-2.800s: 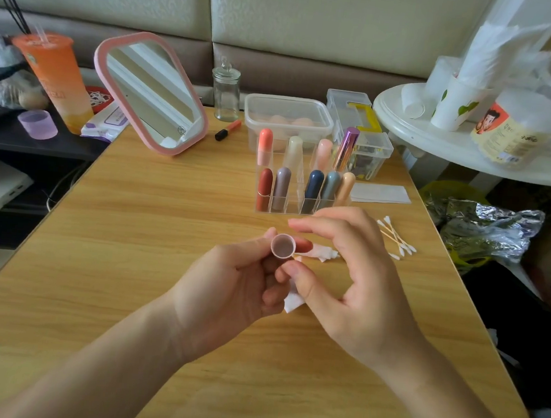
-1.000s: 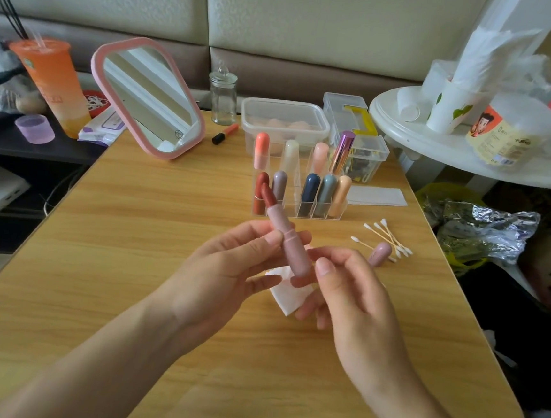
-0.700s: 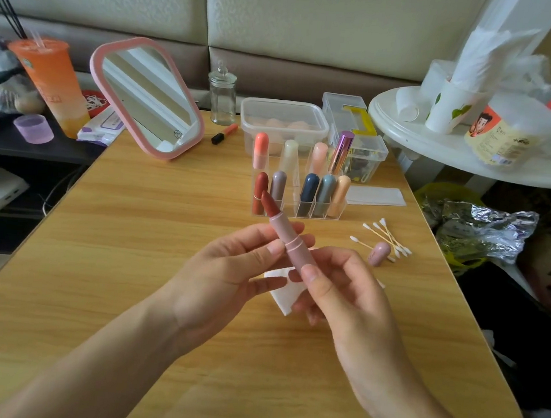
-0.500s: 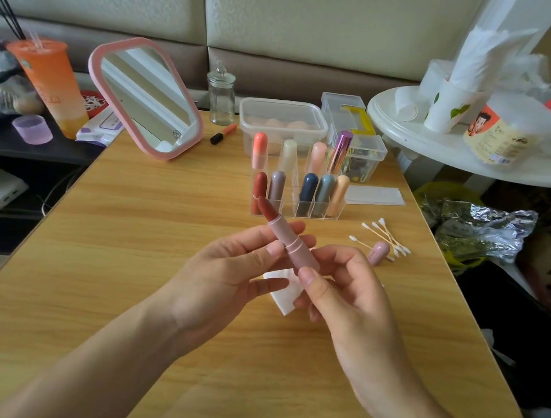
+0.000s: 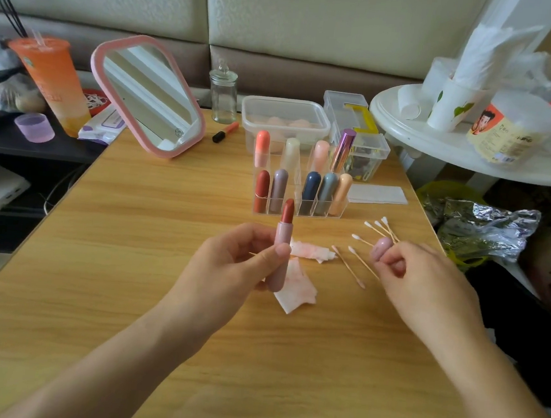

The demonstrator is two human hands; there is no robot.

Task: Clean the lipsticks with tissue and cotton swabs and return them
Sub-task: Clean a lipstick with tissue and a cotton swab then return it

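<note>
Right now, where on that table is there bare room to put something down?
The table is bare left of the left hand, in front of the mirror, and along the near edge. Crowded between the organizer and the right hand: swabs and tissues.

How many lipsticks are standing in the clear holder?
9. Back row: coral, cream, pink, purple. Front row: red, mauve, navy, grey, peach. None look hidden.
</note>
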